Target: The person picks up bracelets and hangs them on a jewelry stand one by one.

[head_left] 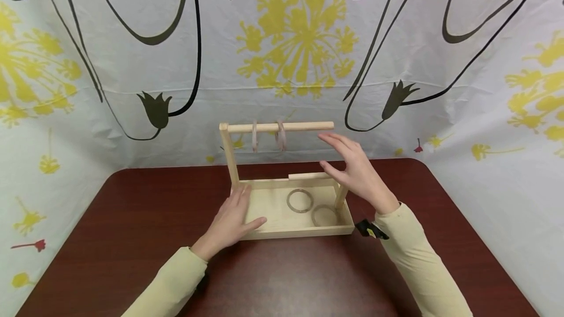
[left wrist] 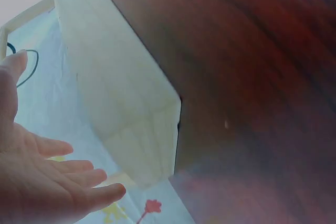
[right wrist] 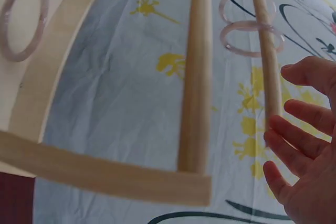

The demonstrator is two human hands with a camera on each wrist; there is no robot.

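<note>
A wooden stand has a shallow tray, a tall left post and a short right post. Two pale translucent rings hang on the upper rod; two more rings lie in the tray's right half. A lower rod reaches left from the short post. My left hand rests on the tray's left end, fingers straight and thumb over the front wall. My right hand, holding nothing, hovers with spread fingers by the upper rod's free end, above the short post.
The stand sits on a dark reddish-brown table. A white cloth with yellow and dark plant prints hangs behind the table and along both sides. A black strap shows at the right wrist.
</note>
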